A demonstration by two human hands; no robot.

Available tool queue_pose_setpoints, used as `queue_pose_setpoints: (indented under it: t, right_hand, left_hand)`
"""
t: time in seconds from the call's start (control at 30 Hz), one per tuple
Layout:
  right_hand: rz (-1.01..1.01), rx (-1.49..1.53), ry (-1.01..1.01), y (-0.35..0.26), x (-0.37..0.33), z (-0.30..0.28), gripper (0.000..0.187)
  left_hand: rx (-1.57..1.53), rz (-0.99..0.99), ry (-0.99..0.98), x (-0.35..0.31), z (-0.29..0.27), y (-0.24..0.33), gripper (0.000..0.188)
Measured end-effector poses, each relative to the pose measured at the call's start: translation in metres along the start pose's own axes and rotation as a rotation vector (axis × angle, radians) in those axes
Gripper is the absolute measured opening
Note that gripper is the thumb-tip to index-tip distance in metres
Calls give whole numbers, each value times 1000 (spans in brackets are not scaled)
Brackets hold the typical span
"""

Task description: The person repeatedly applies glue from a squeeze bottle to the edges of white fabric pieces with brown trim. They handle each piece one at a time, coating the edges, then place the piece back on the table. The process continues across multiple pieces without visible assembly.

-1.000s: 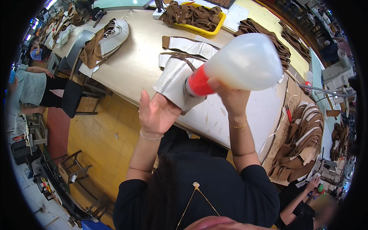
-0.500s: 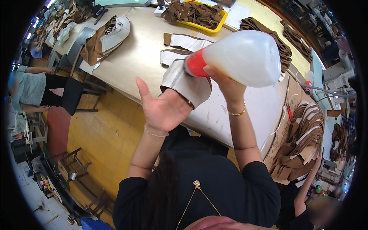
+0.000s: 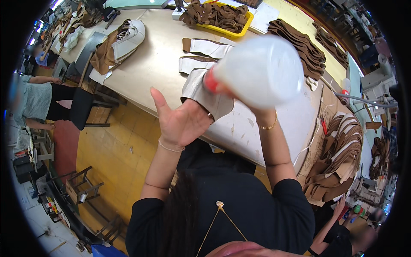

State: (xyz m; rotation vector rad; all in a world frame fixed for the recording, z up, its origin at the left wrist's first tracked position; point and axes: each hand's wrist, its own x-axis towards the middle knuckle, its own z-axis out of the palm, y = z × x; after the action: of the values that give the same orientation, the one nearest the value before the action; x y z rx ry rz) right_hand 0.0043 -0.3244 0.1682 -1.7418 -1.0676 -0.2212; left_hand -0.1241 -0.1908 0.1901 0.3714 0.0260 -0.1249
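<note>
My right hand is closed round a translucent white plastic bottle with a red neck; the bottle hides most of its fingers. Tilted over, the bottle has its red end against a curved whitish strip. This strip bends round the fingers of my left hand, which pass under it out of sight. The left palm faces up and its thumb stands well apart. Just beyond, two white strips with brown ends lie on the table.
A yellow tray of brown strips stands at the back. Bundled strips lie at the left, brown strips at the far right, and a large stack nearer right. One person is at the left, another at the lower right.
The bottle and my right hand have shifted slightly left and nearer, blurring the bottle. My left hand has barely moved. At the lower right, the other person's arm has lowered.
</note>
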Motion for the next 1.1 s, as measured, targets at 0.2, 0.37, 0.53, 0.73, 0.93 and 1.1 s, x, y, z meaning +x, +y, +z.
queue_pose_setpoints:
  t: [0.2,0.37,0.53,0.73,0.93,1.1]
  right_hand:
    - [151,471,104,-5,-14,6,41]
    - [229,267,91,-16,-3,-12,40]
    - [138,282,-131,-39,-12,-28,36]
    - [-34,478,142,-4,-19,-12,48]
    - [43,-15,509,-3,3,-21,24]
    - [-84,193,588,-22,9,-21,25]
  left_hand:
    - [44,38,-86,-2,-2,6,126]
    - [-49,79,-81,1,2,4,124]
    - [-41,149,-26,2,1,5,118]
    - [-107,177,-28,3,10,3,123]
    - [-35,207,28,-4,2,4,119]
    - [11,217,43,-8,-4,2,113]
